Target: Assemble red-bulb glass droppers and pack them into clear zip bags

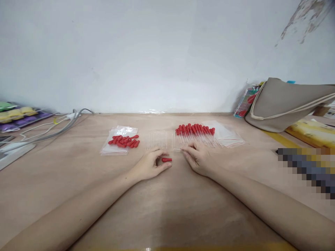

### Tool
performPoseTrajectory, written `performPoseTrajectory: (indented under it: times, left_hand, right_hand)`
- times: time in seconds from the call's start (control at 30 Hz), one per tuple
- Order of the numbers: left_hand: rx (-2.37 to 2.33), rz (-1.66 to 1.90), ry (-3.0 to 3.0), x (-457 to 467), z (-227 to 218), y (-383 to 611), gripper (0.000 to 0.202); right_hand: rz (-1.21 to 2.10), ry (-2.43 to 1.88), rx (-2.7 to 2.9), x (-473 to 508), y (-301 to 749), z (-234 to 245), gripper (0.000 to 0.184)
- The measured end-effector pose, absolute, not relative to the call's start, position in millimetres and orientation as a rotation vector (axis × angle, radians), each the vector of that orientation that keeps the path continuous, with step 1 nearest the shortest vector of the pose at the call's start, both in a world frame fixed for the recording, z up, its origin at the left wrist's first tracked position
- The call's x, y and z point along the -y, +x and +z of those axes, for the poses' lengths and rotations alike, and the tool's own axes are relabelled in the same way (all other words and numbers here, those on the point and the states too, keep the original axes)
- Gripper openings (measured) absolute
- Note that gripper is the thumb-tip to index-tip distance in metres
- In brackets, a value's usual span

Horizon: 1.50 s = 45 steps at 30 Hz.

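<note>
While right hand [197, 157] pinches 1 thin clear tube [177, 149], left hand [151, 164] curves wide around 1 red bottle-shaped bulb [166, 160], gaps to thumb and index. Row of red-capped clear droppers [195, 130] just beyond right hand; loose red bulbs [124, 141] farther left. Multicolour package [242, 108] print too small to read. Wood-grain tabletop [167, 209] meets white wall [157, 55]; room between forearms.

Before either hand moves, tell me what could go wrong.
The right hand is right beside the row of red-topped droppers and might knock them askew.
The clear tube at its fingertips looks thin, so it could slip.
The red bulb sits between the left hand's thumb and fingers; loosely held, it may roll away.
</note>
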<state>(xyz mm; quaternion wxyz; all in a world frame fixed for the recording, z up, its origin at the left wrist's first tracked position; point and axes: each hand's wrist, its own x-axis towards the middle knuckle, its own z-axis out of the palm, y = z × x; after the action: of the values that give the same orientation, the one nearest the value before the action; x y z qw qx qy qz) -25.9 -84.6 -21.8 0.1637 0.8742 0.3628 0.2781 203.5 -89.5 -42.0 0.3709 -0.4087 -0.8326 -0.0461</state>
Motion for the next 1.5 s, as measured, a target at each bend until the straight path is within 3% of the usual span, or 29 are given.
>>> performPoseTrajectory:
  times: [0.13,0.73,1.0,1.27,1.5]
  left_hand:
    - [-1.004,0.808,2.506,80,-25,-22,0.015]
    - [-0.976,0.891,2.193,82,-31,-22,0.017]
    - [-0.892,0.816,2.310,87,-32,-24,0.015]
    - [-0.998,0.817,2.359,85,-35,-24,0.017]
    - [-1.003,0.873,2.428,86,-31,-26,0.017]
  right_hand:
    - [-0.110,-1.038,2.202,93,202,-40,0.023]
    - [-0.027,-0.883,2.237,95,198,-39,0.022]
    - [0.178,-0.826,2.335,93,197,-30,0.025]
    - [-0.153,-0.955,2.395,98,194,-29,0.021]
    - [-0.045,-1.020,2.427,102,181,-27,0.022]
